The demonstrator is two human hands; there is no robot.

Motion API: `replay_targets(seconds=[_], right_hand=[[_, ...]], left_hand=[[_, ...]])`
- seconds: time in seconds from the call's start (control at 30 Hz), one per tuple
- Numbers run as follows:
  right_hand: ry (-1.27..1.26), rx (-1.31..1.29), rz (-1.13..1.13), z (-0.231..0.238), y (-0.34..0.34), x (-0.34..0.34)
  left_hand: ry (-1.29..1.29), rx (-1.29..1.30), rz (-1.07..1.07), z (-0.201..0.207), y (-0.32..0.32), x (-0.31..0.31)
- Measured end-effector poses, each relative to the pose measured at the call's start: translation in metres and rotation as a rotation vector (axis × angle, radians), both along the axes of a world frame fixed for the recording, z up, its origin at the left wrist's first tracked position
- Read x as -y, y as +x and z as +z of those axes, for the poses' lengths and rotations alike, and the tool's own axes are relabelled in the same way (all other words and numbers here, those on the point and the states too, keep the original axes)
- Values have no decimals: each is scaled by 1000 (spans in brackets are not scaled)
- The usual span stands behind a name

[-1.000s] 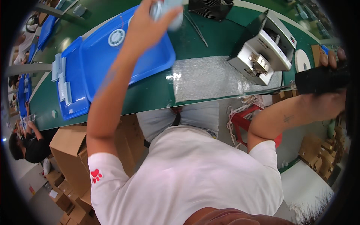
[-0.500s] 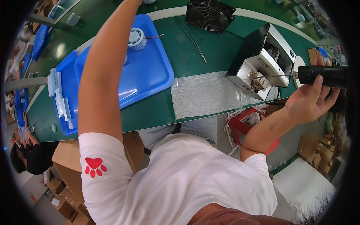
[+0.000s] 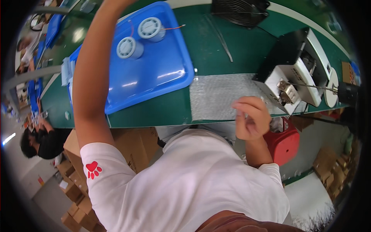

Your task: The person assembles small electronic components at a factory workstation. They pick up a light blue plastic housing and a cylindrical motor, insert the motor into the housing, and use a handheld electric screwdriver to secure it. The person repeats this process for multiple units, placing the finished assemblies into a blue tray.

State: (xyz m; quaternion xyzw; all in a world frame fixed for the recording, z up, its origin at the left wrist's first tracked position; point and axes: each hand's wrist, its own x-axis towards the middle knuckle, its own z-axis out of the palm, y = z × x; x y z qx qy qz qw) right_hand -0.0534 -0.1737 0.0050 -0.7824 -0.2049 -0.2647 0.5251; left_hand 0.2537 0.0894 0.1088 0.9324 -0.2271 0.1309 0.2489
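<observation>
My left arm [image 3: 92, 77] stretches across the blue tray [image 3: 170, 83] to the top edge of the picture, where the hand is cut off. In the tray stand a pale blue round part with vent slots and thin wires [image 3: 150, 28] and a second one like it [image 3: 128, 48]. My right hand [image 3: 253, 118] is over the near edge of the bubble wrap [image 3: 210, 98], fingers curved and apart from the thumb, with nothing seen in it. To its right is a black and white machine [image 3: 282, 50] with a metal fixture [image 3: 288, 93]. A black-handled tool with a thin shaft [image 3: 348, 94] reaches this fixture.
A black fan with a round grille [image 3: 241, 13] stands at the back of the green table [image 3: 208, 54]. Metal tweezers [image 3: 222, 36] lie before it. Below the table edge are a red stool [image 3: 284, 143] and a cardboard box [image 3: 135, 145]. People work at the far left.
My right hand has left the black-handled tool and moved left, toward the bubble wrap. My left arm has shifted slightly left. The view has turned, and both round parts now show in the tray.
</observation>
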Motion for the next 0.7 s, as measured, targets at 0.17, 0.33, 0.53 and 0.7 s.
replay_targets(seconds=[0.17,0.33,0.53,0.7], right_hand=[[-13,-144,230,-14,3,-37],[-78,-134,286,-4,29,-63],[-158,-179,187,-14,49,-86],[-136,-271,104,-25,49,-82]], left_hand=[[117,-114,365,-21,-30,-267],[46,-191,345,-54,-35,-323],[-29,-122,303,-83,40,-197],[78,-19,517,-109,140,-102]])
